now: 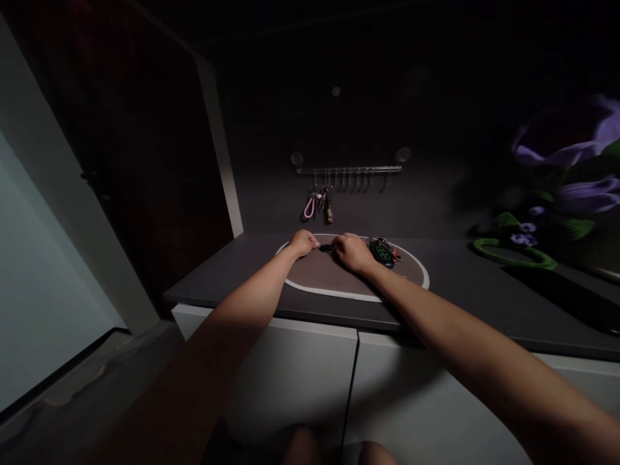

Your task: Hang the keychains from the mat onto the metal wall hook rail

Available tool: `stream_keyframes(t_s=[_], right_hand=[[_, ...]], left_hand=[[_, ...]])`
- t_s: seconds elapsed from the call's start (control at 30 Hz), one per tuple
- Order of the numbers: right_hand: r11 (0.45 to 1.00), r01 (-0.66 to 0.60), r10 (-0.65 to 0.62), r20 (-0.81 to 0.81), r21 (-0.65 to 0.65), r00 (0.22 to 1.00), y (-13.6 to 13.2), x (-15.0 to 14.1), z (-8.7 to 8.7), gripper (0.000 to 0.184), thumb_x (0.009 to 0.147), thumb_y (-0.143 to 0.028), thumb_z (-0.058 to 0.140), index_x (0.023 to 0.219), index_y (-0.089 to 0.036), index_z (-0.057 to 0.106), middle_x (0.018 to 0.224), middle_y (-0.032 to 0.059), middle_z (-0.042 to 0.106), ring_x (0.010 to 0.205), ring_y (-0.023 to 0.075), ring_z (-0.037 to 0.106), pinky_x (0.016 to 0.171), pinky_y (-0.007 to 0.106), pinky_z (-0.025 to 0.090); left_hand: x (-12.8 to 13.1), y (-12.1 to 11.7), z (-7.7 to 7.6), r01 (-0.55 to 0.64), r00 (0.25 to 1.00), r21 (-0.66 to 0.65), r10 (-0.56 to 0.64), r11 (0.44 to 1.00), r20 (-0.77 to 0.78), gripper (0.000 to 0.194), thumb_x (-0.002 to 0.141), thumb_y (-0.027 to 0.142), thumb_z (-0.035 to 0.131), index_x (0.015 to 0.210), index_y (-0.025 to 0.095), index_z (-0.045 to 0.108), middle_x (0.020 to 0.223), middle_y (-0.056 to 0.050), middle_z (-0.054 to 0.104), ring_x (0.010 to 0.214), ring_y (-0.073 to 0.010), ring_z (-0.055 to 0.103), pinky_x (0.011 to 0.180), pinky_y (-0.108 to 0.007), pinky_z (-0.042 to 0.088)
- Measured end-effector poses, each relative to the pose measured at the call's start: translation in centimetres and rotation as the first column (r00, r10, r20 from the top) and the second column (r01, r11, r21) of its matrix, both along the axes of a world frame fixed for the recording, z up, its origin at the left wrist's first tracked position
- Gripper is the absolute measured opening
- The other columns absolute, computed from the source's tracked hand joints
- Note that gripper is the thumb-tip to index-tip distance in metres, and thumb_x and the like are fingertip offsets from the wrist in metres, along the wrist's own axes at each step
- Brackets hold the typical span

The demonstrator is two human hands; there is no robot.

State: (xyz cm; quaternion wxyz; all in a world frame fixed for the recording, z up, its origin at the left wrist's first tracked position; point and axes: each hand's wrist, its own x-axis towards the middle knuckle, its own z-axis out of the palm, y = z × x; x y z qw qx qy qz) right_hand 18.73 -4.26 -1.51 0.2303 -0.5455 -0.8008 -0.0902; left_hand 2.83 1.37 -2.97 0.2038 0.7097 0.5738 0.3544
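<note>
Both of my hands are over an oval brown mat [317, 274] with a white rim. Between them is a small black piece [326, 248], perhaps a key; its exact kind is too small and dark to make out. My left hand [303, 243] has its fingers pinched together at the left end of this piece. Curled fingers of my right hand [352, 252] close on its right end. Just right of that hand, on the mat, lies a dark key fob [382, 254] with green outlined markings, among other keys and small bits.
Above the mat, a clear hook rail [349, 170] is mounted on the dark wall. Hanging from its left part are a pink loop keychain [309, 207] and several keys. Purple knitted flowers [581, 155] and a green ring [513, 253] stand at right. White cabinet doors [300, 374] are below.
</note>
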Motion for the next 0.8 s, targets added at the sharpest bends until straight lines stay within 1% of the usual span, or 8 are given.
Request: stream_keyframes(t_s=[0.1, 0.17, 0.3, 0.4, 0.5, 0.57, 0.67, 0.8], right_hand=[[1.0, 0.017, -0.017, -0.01, -0.013, 1.0, 0.0, 0.0, 0.0, 0.026, 0.082, -0.019, 0.044, 0.097, -0.015, 0.065, 0.096, 0.0119, 0.062, 0.089, 0.019, 0.055, 0.075, 0.025, 0.037], [1.0, 0.022, -0.023, -0.019, -0.017, 1.0, 0.0, 0.1, 0.0, 0.027, 0.081, -0.018, 0.044, 0.097, -0.015, 0.066, 0.097, 0.0115, 0.062, 0.089, 0.0185, 0.055, 0.075, 0.024, 0.037], [1.0, 0.01, -0.01, -0.012, -0.019, 1.0, 0.1, 0.1, 0.0, 0.026, 0.081, -0.018, 0.046, 0.097, -0.016, 0.066, 0.096, 0.0107, 0.063, 0.088, 0.0176, 0.055, 0.076, 0.024, 0.037], [1.0, -0.004, 0.004, -0.016, -0.02, 1.0, 0.3, 0.1, -0.1, 0.026, 0.08, -0.018, 0.046, 0.097, -0.015, 0.066, 0.096, 0.0109, 0.063, 0.089, 0.0183, 0.055, 0.077, 0.025, 0.037], [1.0, -0.008, 0.007, -0.041, -0.021, 0.999, 0.4, 0.1, -0.1, 0.025, 0.081, -0.018, 0.046, 0.096, -0.015, 0.066, 0.096, 0.0112, 0.063, 0.09, 0.0184, 0.055, 0.077, 0.025, 0.037], [1.0, -0.006, 0.005, -0.065, -0.017, 0.998, 0.4, 0.1, -0.1, 0.025, 0.081, -0.019, 0.046, 0.097, -0.015, 0.065, 0.098, 0.0114, 0.062, 0.09, 0.0184, 0.055, 0.078, 0.025, 0.037], [1.0, -0.008, 0.008, -0.123, 0.005, 0.992, 0.3, 0.1, 0.0, 0.025, 0.082, -0.02, 0.046, 0.098, -0.014, 0.064, 0.099, 0.011, 0.062, 0.092, 0.0181, 0.054, 0.08, 0.026, 0.038], [0.996, -0.06, 0.075, -0.232, 0.069, 0.97, 0.4, 0.2, 0.0, 0.025, 0.083, -0.023, 0.046, 0.099, -0.014, 0.063, 0.097, 0.0102, 0.062, 0.09, 0.0176, 0.055, 0.081, 0.027, 0.039]], left_hand=[[0.0, 0.0, -0.1, 0.022, 0.998, -0.024, -0.021, 0.999, 0.063, 0.008, 0.066, 0.019, 0.065, 0.067, 0.011, 0.065, 0.053, 0.002, 0.054, 0.049, -0.0071, 0.042, 0.056, -0.022, 0.036], [0.0, -0.1, 0.1, 0.041, 0.997, -0.002, -0.041, 0.999, 0.063, 0.007, 0.066, 0.018, 0.065, 0.065, 0.011, 0.064, 0.053, 0.002, 0.053, 0.049, -0.0067, 0.042, 0.056, -0.021, 0.036], [-0.1, -0.7, 1.0, 0.074, 0.997, 0.02, -0.075, 0.997, 0.029, 0.005, 0.068, 0.013, 0.062, 0.063, 0.01, 0.061, 0.049, 0.003, 0.05, 0.047, -0.0058, 0.041, 0.056, -0.021, 0.037], [-0.2, -1.2, 1.8, 0.098, 0.994, -0.001, -0.098, 0.995, 0.053, 0.005, 0.072, 0.01, 0.057, 0.068, 0.01, 0.059, 0.047, 0.005, 0.047, 0.045, -0.0054, 0.042, 0.055, -0.02, 0.037], [-0.2, -1.5, 2.3, 0.123, 0.988, 0.025, -0.125, 0.992, 0.09, 0.005, 0.074, 0.008, 0.054, 0.071, 0.011, 0.057, 0.049, 0.005, 0.047, 0.045, -0.0046, 0.043, 0.053, -0.018, 0.036], [-0.2, -1.6, 2.5, 0.16, 0.978, 0.06, -0.167, 0.985, 0.129, 0.007, 0.075, 0.006, 0.052, 0.07, 0.01, 0.055, 0.052, 0.004, 0.048, 0.046, -0.0037, 0.044, 0.052, -0.017, 0.035], [0.0, -1.8, 2.8, 0.234, 0.941, 0.098, -0.251, 0.967, 0.225, 0.009, 0.076, 0.005, 0.05, 0.069, 0.01, 0.052, 0.056, 0.004, 0.051, 0.048, -0.0026, 0.045, 0.051, -0.015, 0.035], [0.2, -2.1, 3.0, 0.286, 0.89, 0.084, -0.297, 0.955, 0.347, 0.007, 0.077, 0.008, 0.052, 0.071, 0.011, 0.051, 0.056, 0.004, 0.051, 0.049, -0.0033, 0.047, 0.051, -0.015, 0.035]])
